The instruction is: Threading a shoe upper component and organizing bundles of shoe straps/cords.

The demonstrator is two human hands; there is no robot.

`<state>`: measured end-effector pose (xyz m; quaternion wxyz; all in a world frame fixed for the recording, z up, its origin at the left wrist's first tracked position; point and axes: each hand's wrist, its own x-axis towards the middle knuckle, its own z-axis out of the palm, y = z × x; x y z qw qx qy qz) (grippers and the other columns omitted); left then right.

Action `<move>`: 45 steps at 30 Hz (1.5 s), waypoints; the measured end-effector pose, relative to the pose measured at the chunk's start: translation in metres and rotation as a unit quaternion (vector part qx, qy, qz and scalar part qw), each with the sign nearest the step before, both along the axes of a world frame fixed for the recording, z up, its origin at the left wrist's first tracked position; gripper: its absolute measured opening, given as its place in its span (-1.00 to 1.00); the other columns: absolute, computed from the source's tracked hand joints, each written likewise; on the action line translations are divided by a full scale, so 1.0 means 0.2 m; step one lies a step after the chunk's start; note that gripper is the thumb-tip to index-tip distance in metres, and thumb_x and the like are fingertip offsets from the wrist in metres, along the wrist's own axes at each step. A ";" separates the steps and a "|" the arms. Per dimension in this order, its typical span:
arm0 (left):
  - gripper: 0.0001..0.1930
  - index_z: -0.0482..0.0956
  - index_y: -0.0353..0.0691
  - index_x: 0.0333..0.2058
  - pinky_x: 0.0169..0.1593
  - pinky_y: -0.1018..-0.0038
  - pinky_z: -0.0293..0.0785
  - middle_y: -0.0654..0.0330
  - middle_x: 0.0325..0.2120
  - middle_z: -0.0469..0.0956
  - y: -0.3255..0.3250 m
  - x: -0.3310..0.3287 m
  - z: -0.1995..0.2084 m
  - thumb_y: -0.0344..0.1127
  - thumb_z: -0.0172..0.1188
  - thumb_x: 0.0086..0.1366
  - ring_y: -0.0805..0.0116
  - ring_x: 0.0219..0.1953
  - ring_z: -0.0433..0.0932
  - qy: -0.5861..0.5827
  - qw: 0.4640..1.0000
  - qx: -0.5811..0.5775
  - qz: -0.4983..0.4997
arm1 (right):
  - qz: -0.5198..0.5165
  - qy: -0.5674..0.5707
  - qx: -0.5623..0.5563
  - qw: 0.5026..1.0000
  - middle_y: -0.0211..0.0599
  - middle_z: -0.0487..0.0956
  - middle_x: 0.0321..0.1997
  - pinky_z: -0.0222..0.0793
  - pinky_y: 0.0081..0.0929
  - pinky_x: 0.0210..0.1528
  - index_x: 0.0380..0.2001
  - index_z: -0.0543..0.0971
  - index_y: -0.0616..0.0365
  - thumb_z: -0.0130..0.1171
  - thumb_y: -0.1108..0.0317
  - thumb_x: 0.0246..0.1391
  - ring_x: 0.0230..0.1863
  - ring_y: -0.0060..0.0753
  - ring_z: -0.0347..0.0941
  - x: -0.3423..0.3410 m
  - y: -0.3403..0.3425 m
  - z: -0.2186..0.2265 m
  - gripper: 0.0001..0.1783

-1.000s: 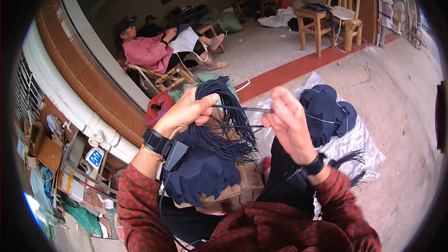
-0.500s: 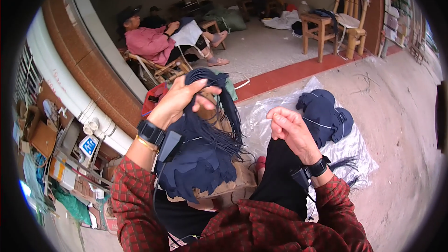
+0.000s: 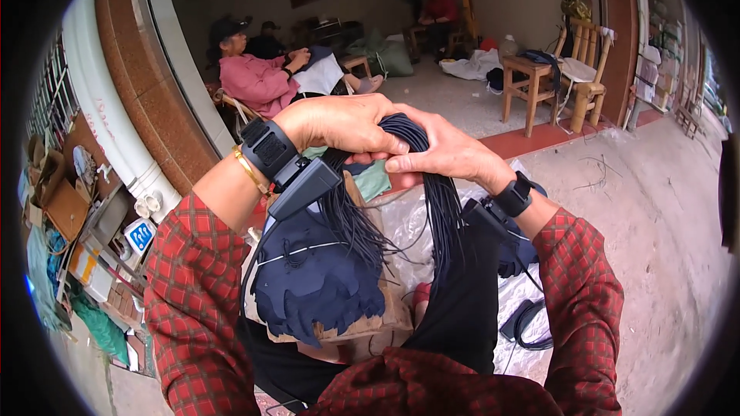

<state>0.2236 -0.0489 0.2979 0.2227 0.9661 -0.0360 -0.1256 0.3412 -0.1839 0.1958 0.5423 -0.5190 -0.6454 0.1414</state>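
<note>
A thick bundle of thin dark cords (image 3: 441, 216) hangs folded over in front of me, its two ends drooping on either side. My left hand (image 3: 347, 125) is closed round the left side of the fold. From the right, my right hand (image 3: 451, 150) grips the same bundle, thumb in front. Below the left hand, a stack of dark navy cloth pieces (image 3: 316, 285) with ragged edges lies on a brown board (image 3: 397, 325) at my lap. A thin pale string crosses the stack.
Clear plastic sheeting (image 3: 524, 300) on the floor at right bears more navy cloth (image 3: 518, 254) and a dark cord coil (image 3: 530, 323). A co-worker in pink (image 3: 258, 81) sits beyond. A wooden stool (image 3: 526, 85) and bamboo chair (image 3: 590, 69) stand far right; cluttered shelves (image 3: 100, 239) line the left.
My right hand, apart from the cords before, has moved left and up and now grips the bundle too. My left hand has shifted right and up with the cords.
</note>
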 end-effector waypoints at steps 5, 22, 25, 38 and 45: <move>-0.72 0.56 -0.30 -0.37 -0.59 0.62 0.33 0.36 -0.64 0.46 0.07 0.08 -0.01 -0.15 0.29 0.24 0.63 -0.63 0.42 -0.066 0.997 -0.024 0.033 | -0.045 0.082 -0.132 0.987 -0.57 0.41 -0.55 0.16 -0.75 -0.53 -0.30 0.52 0.17 0.30 0.18 0.03 -0.57 -0.78 0.27 0.09 -0.07 0.07 -0.70; -0.12 0.55 -0.28 -0.15 -0.05 0.28 0.39 0.07 -0.33 0.53 0.18 0.20 -0.21 0.58 -0.01 0.09 0.32 -0.27 0.46 -0.038 0.898 -0.357 0.253 | -0.372 -0.033 0.167 0.912 0.07 0.55 -0.55 0.43 -0.24 -0.40 -0.47 0.49 0.42 0.15 0.38 -0.07 -0.48 0.00 0.57 -0.05 0.23 -0.08 -0.77; -0.51 0.58 -0.26 -0.18 0.04 0.14 0.36 0.08 -0.24 0.55 0.12 0.26 -0.20 0.05 0.38 0.11 0.21 -0.15 0.49 -0.011 0.904 -0.348 0.249 | -0.419 -0.017 0.140 0.897 0.23 0.56 -0.45 0.46 -0.06 -0.27 -0.41 0.49 0.46 0.15 0.42 -0.10 -0.30 0.25 0.53 -0.11 0.26 -0.18 -0.75; -0.85 0.40 -0.21 -0.33 -0.63 0.68 0.29 0.40 -0.57 0.36 0.22 0.14 -0.08 -0.30 0.14 0.36 0.71 -0.65 0.24 -0.117 0.886 -0.398 0.206 | -0.173 0.015 0.019 0.985 0.25 0.53 -0.44 0.43 -0.13 -0.29 -0.04 0.42 0.39 0.26 0.31 -0.04 -0.31 0.26 0.53 -0.44 0.08 -0.75 -0.48; -0.75 0.38 -0.13 -0.37 -0.68 0.72 0.17 0.49 -0.65 0.25 0.17 0.06 0.12 -0.12 0.15 0.37 0.76 -0.71 0.16 -0.169 0.899 -0.345 0.211 | -0.062 -0.091 -0.160 0.981 -0.05 0.55 -0.52 0.40 -0.10 -0.35 -0.26 0.48 0.29 0.26 0.32 -0.05 -0.39 0.10 0.55 -0.44 -0.12 -0.81 -0.68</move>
